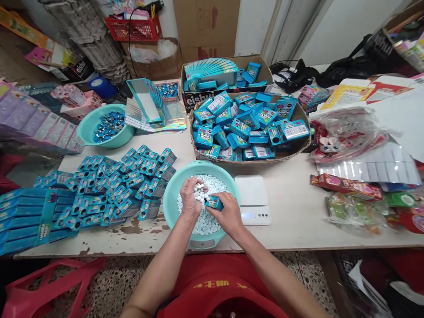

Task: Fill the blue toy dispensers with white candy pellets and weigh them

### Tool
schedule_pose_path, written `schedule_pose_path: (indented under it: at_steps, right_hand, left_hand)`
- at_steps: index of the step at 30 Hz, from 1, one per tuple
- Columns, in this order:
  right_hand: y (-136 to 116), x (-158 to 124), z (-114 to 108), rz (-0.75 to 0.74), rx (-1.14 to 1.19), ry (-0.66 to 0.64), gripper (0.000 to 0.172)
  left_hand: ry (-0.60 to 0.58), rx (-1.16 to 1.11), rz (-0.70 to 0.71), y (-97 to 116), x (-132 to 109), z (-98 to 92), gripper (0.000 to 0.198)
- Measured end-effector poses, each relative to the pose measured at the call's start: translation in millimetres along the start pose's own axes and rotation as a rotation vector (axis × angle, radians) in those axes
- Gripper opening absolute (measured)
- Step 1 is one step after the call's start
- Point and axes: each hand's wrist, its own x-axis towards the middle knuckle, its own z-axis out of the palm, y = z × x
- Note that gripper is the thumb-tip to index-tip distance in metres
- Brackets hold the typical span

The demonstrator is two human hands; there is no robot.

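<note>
My left hand [189, 199] is cupped around a small heap of white candies [199, 192], palm up. Between the thumb and fingers of my right hand [231, 215] is a small blue candy box [214, 202], its end touching or very close to the heap; the fingers partly hide it. Both hands are over a turquoise basin [169, 196], which holds many loose white candies [206, 228]. A white digital scale [251, 191] with a lit display lies just right of the basin.
Many small blue boxes [114, 190] stand at the left, beside stacked long blue packs [21, 221]. Behind the basin, a cardboard box [251, 165] is heaped with blue boxes. Another turquoise basin [86, 128] holds shiny blue pieces. Plastic-wrapped packages [351, 132] lie at the right.
</note>
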Motion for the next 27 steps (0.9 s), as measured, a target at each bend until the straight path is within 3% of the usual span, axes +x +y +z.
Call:
schedule_pose_path:
  at_steps: [17,27]
  right_hand:
    - [-7.5,3.6,-4.6,0.042,0.086,0.015,0.031]
    - [-2.2,-5.3,-9.5,0.07,0.114,0.028,0.03]
  left_hand:
    - [-0.023,0.057,0.061,4.9,-3.5,8.8,0.026]
    - [-0.066,0.085,0.08,-3.8,-9.7,8.7,0.025]
